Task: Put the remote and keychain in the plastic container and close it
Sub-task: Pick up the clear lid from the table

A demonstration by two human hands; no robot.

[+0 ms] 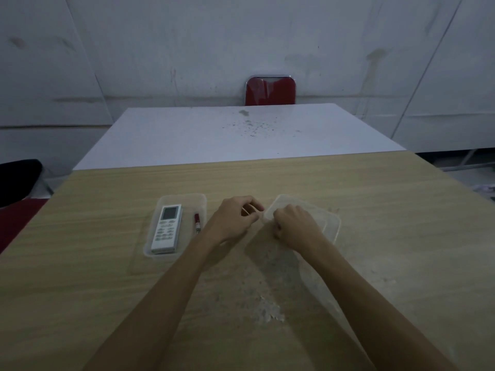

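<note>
Nearest the camera, two bare forearms reach forward over a pale wood-grain table (375, 199) whose surface is scuffed white between them. The right hand (296, 223) is curled shut on the near edge of a clear, rounded-rectangle plastic lid (330, 223). The left hand (235, 216) meets it at the lid's left corner, fingertips pinched together there, seemingly on that corner, though the thin plastic makes the contact hard to confirm. Holding both ends probably keeps the floppy lid level for carrying.

To the left of both hands, close by the left wrist, sits the clear, shallow plastic container (202, 198), uncovered. Inside it lie a white remote with a grey screen (167, 227), along the side away from the hands, and a small red-and-silver keychain (197, 222) on the side nearer them. The loading looks done; what remains is moving the lid leftward and pressing it on.

Beyond the hands stands a white table (214, 135), then a red chair (270, 91) against the wall.
</note>
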